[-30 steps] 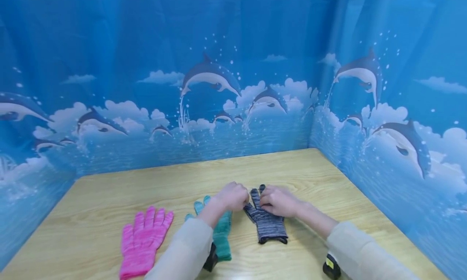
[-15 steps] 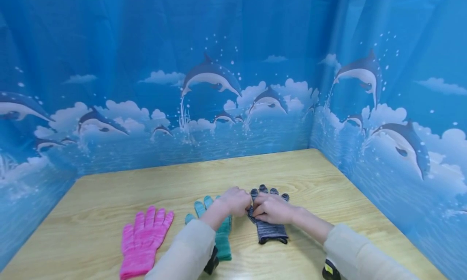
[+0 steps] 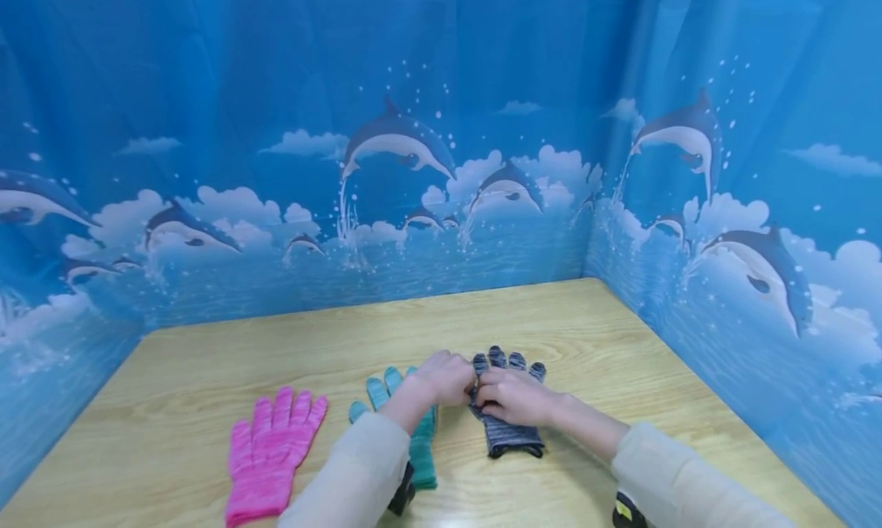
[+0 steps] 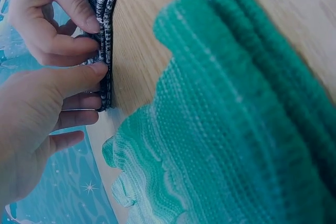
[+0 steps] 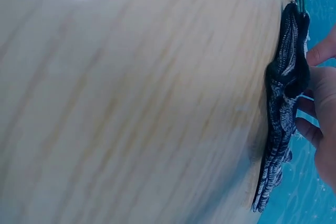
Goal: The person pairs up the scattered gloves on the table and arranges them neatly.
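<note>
A dark grey knitted glove lies on the wooden table, cuff toward the person. My left hand pinches the tip of its thumb; in the left wrist view that left hand has thumb and forefinger on the glove's edge. Just beside it my right hand lies over the glove's palm side, and the left wrist view has this right hand pinching the same edge. A green glove lies partly hidden under my left forearm. Farther left, a pink glove lies flat with its fingers spread.
The wooden table ends at a blue dolphin-print curtain at the back and right. Black wrist cameras hang under both sleeves, the right one near the table's front.
Over the last second my right hand shifted left and down from the grey glove's fingers to near its thumb, uncovering fingertips. My left hand moved slightly right. Little differs in the last half second.
</note>
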Demonstrator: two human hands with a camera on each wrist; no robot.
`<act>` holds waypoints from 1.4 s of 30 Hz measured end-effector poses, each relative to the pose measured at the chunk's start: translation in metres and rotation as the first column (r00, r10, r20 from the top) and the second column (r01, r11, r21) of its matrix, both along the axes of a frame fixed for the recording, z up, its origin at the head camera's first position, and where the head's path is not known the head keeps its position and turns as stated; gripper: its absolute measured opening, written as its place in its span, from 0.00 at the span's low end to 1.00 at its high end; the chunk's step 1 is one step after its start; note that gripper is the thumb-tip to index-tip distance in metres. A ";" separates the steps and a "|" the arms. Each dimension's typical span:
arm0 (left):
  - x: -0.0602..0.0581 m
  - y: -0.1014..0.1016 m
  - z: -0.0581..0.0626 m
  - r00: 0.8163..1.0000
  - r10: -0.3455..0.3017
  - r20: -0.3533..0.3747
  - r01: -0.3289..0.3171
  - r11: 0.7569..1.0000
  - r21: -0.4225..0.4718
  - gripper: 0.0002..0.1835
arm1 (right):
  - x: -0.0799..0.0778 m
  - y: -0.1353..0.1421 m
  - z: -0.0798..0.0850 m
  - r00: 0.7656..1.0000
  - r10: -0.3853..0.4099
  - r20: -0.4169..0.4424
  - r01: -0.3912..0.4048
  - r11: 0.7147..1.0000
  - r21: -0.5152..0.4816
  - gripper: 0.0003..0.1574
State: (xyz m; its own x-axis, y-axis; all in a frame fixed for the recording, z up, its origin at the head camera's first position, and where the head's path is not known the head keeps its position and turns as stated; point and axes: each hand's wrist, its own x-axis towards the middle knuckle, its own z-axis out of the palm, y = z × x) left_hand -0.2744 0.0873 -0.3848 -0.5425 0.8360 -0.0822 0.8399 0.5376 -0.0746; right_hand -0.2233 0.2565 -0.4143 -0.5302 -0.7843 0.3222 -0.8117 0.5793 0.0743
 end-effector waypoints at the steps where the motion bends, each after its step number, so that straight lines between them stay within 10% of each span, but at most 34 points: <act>1: 0.000 0.000 0.000 1.000 0.001 0.001 -0.001 1.000 0.001 0.19 | 0.000 0.000 0.001 1.000 -0.009 -0.006 0.009 1.000 0.003 0.05; 11: 0.004 0.003 0.004 0.998 -0.059 -0.015 0.059 0.998 0.009 0.17 | -0.006 0.032 0.020 0.980 -0.194 0.029 0.196 0.977 -0.082 0.06; 23: 0.019 0.024 0.001 0.969 -0.231 -0.082 0.232 0.973 -0.004 0.08 | -0.017 0.060 0.014 0.839 -0.521 0.159 0.536 0.841 -0.074 0.08; 34: 0.026 0.026 -0.003 0.935 -0.320 -0.150 0.318 0.947 -0.039 0.14 | -0.024 0.055 0.008 0.813 -0.555 0.174 0.572 0.817 -0.067 0.06; 42: 0.027 0.026 -0.003 0.945 -0.309 -0.106 0.307 0.951 -0.037 0.13 | -0.029 0.049 0.005 0.802 -0.580 0.144 0.594 0.799 -0.094 0.05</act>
